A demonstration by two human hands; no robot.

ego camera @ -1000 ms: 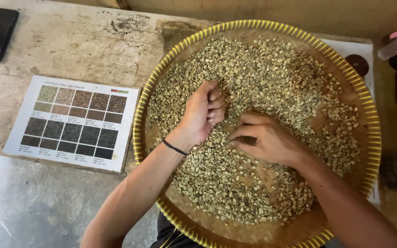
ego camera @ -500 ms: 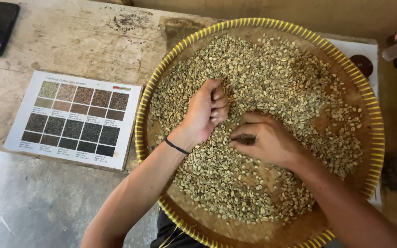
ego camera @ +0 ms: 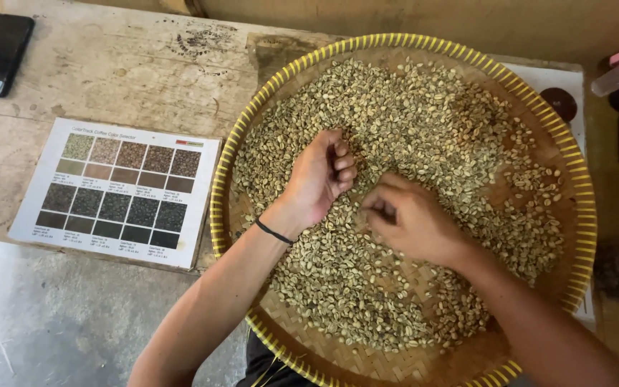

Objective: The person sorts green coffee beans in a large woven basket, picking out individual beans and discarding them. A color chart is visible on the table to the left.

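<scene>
Clearly the right hand [ego camera: 413, 222] pinched at the beans [ego camera: 424, 122] directly beneath its fingertips, mid-tray [ego camera: 218, 186]; the left hand [ego camera: 317, 179], curled into a loose fist, rested just left of it.

Tray [ego camera: 583, 215]: round, woven tan-brown basketwork, rim wrapped in bright yellow with thin dark gaps, reads as a striped band. Beans [ego camera: 424, 122]: pale olive-green to beige, a few yellowish, each with a darker centre crease. Left hand [ego camera: 318, 179] wears a thin black wristband [ego camera: 274, 231]. Chart [ego camera: 120, 192]: white card, grid of swatches, top row greenish-tan through reddish brown, lower rows dark brown to near black; small red and green mark at top right. Table [ego camera: 130, 64]: weathered grey-beige wood, dark stains and ring marks. Phone [ego camera: 0, 54]: black, pale blue-grey at its lower edge. Floor [ego camera: 51, 322]: mottled grey.
</scene>
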